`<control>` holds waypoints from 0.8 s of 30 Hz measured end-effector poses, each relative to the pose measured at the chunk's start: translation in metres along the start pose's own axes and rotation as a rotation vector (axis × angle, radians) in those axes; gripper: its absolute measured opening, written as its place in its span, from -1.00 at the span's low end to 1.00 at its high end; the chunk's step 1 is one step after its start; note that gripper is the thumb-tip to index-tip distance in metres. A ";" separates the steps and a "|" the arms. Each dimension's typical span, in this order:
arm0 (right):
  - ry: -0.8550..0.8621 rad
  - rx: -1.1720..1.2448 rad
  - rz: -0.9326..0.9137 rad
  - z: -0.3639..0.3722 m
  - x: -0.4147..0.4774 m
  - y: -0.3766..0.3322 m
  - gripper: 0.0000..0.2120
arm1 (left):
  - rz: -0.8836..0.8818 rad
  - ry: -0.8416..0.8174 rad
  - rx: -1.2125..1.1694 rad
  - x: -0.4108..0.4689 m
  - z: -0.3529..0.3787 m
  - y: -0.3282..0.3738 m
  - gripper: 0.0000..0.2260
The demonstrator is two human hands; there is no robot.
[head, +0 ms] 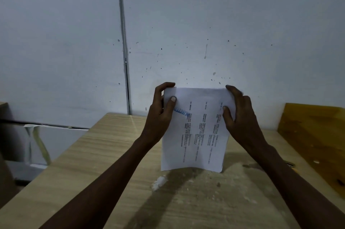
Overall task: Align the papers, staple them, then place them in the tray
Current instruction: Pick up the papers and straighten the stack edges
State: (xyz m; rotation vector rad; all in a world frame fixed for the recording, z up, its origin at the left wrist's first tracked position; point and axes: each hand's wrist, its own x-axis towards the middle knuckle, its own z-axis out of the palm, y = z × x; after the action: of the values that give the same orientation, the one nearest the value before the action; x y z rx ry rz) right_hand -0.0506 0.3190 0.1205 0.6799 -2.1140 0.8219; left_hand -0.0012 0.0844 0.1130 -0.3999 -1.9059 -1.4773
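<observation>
Our two bare forearms reach forward over the table (112, 154), a pale wood-grain top with dusty smears and a small white scrap (158, 183) lying just below the sheets. Between our hands we hold the papers (196, 131) upright, their lower edge standing on the table and bowed slightly in the middle. Our left hand (161, 112) grips the upper left corner, thumb pressed on the printed face beside a blue mark, fingers curled over the top edge. Our right hand (240, 114) clasps the upper right corner the same way, thumb in front, fingers wrapped behind. Printed lines of text run sideways across the front sheet. Behind stands a grey-white wall (186, 32) speckled with dark spots. At the right edge leans a yellowish wooden board (313, 131).
</observation>
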 end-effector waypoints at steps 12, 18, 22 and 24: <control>-0.054 -0.069 -0.011 0.000 0.007 0.007 -0.48 | 0.003 -0.024 0.032 0.000 0.002 0.004 -0.66; -0.065 -0.082 -0.013 -0.002 0.010 0.009 -0.49 | -0.008 -0.037 0.038 0.001 -0.002 0.005 -0.68; -0.087 -0.065 -0.040 -0.003 0.015 0.010 -0.52 | 0.009 -0.052 0.068 0.004 -0.004 0.003 -0.66; -0.097 -0.061 -0.060 -0.003 0.017 0.012 -0.53 | 0.018 -0.055 0.087 0.005 -0.003 0.002 -0.63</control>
State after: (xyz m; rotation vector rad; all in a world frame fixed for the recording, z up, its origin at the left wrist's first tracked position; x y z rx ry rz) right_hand -0.0666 0.3259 0.1315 0.7605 -2.1845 0.7023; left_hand -0.0025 0.0809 0.1182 -0.4198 -1.9966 -1.3795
